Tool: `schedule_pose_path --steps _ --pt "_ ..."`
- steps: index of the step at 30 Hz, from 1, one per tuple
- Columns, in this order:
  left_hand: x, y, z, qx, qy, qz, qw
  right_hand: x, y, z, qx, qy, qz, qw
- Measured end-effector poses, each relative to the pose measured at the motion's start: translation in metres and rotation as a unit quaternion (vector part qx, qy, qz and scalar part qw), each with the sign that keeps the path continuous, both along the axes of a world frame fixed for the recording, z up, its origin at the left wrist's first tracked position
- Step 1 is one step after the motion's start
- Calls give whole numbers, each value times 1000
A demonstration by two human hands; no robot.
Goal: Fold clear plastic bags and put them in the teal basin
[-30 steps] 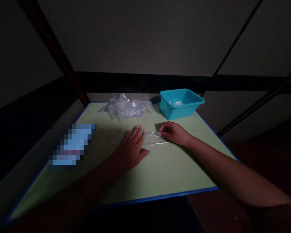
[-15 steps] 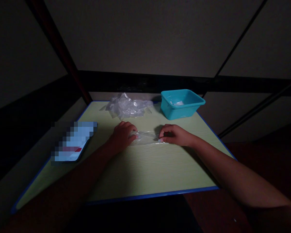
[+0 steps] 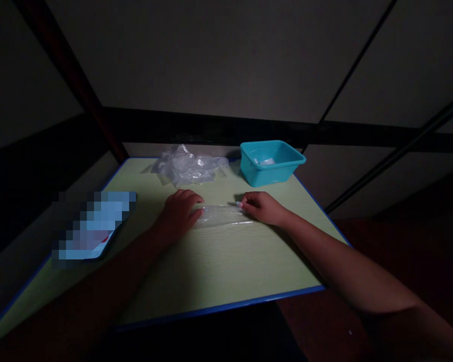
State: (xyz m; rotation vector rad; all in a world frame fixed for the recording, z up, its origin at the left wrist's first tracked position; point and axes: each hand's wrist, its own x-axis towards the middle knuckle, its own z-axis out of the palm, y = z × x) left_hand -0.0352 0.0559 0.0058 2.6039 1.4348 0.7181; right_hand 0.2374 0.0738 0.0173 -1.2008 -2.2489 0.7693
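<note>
A clear, flat plastic bag (image 3: 224, 216) lies on the pale green table (image 3: 219, 266) between my two hands. My left hand (image 3: 179, 213) is at its left end, with thumb and fingers curled round that edge and a small gap between the tips. At the bag's upper right, my right hand (image 3: 260, 206) pinches a small whitish bit at the edge between thumb and fingers. Whether that bit belongs to the bag is too small to tell.
Crumpled clear plastic (image 3: 186, 166) lies at the back of the table. Right of it stands a turquoise basket (image 3: 266, 173) with something whitish inside. A phone (image 3: 101, 221), partly blurred out, is at the left. A wall rises behind the table.
My right hand's pinch has moved up from the bag's lower right to its upper right edge. The whole view has shifted, so the table things appear further left.
</note>
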Motion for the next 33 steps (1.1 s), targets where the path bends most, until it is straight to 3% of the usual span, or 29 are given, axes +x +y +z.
schedule_pose_path --steps 5,11,21,26,33 --pt "4 -5 2 18 13 -28 999 -7 1 -6 -2 23 -32 999" --pt "4 -4 0 12 20 -37 999 -10 2 -8 -45 60 -5 997" --pt "3 -5 -5 -6 38 -30 999 -11 5 -9 -35 87 0 996" --pt "6 -9 -5 -42 100 -6 994 -16 7 -12 -24 50 12 998" --pt "6 -9 -1 -72 165 -15 984 -16 10 -12 31 -21 -50 998"
